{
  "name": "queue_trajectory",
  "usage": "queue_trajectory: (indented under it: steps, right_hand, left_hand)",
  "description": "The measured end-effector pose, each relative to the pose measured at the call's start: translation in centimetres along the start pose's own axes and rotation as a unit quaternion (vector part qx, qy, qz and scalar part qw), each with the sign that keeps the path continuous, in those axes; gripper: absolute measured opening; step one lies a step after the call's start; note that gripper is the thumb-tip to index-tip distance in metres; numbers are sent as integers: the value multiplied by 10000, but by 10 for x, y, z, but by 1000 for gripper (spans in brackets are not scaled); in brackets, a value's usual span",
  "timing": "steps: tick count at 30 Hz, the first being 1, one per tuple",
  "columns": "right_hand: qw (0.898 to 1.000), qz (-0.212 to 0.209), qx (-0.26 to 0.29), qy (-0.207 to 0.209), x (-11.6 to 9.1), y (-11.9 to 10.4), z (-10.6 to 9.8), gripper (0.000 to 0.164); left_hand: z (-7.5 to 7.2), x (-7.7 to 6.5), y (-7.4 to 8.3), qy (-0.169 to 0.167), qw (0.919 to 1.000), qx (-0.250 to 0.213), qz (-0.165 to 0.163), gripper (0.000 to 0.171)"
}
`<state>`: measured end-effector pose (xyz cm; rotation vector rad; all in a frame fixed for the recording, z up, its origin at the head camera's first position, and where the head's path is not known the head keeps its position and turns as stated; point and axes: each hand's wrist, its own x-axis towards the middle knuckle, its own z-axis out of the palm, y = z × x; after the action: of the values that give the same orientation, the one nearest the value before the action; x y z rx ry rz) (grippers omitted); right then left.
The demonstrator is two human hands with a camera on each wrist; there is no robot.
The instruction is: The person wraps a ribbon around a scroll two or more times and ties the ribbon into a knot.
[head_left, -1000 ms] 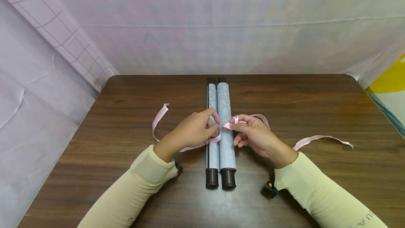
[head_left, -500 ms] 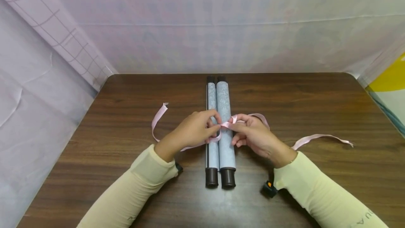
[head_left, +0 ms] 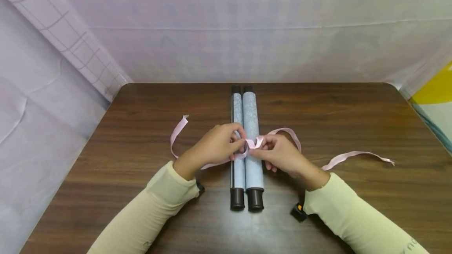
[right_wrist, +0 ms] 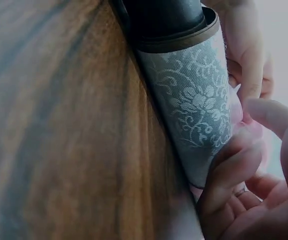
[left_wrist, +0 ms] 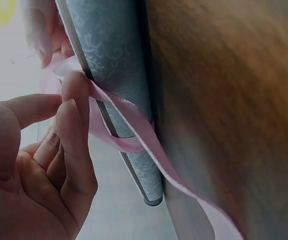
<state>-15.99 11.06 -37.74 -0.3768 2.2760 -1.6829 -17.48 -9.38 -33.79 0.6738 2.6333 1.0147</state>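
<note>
A hanging scroll [head_left: 253, 173], rolled from both ends into two parallel rolls, lies lengthwise on the table. Pale blue flowered cloth covers it, and dark knobs cap its ends. A pink satin ribbon [head_left: 291, 132] crosses its middle, with loops over the rolls and loose tails on both sides. My left hand [head_left: 219, 144] pinches the ribbon above the left roll. Over the right roll, my right hand [head_left: 285, 154] pinches a twisted loop of it between thumb and fingers. In the right wrist view, fingers hide most of the ribbon [right_wrist: 256, 132].
The dark wooden table [head_left: 148, 109] reaches back to a pale cloth backdrop [head_left: 226, 26]. One ribbon tail curls on the left, another stretches right past the sleeve. Small black devices sit at both wrists.
My right hand has turned slightly and shifted its pinch, bringing a folded loop of ribbon toward the left fingers. My left hand has closed in slightly to meet the ribbon; the scroll stays put.
</note>
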Motion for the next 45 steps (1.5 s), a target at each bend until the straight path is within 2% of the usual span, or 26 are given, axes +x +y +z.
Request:
queue_trajectory:
  steps: [3,6,11,15,24,29,39,45]
  right_hand:
    - [9986,-206,-490,52,-1,-2,0,29]
    - [9940,-587,-902,175,-1,-5,1,26]
    - [9760,-1310,-1674,472,-2,-7,7,20]
    - [9669,-1531,-1951,598,-1,-7,11,15]
    - [9726,-1400,-1789,499,0,-9,18,9]
    - [9759,-1421,-1590,455,-1,-7,19,12]
    - [9744,-1471,-1620,516,-1,-8,18,10]
    - [9746,-1496,-1581,526,-2,-8,20,13]
  left_hand:
    - [-2,1,1,16,10000,-24,41,7]
    - [-2,2,2,19,9999,-76,110,6]
    - [-2,1,2,-24,9998,-121,128,5]
    - [-3,-1,1,-48,9995,-273,128,5]
    - [-3,-3,-4,-76,9983,-558,160,6]
    - [-2,-4,-3,-149,9977,-647,150,6]
    - [-3,-4,0,-178,9966,-785,152,7]
    - [-1,-5,-2,-278,9937,-1085,72,7]
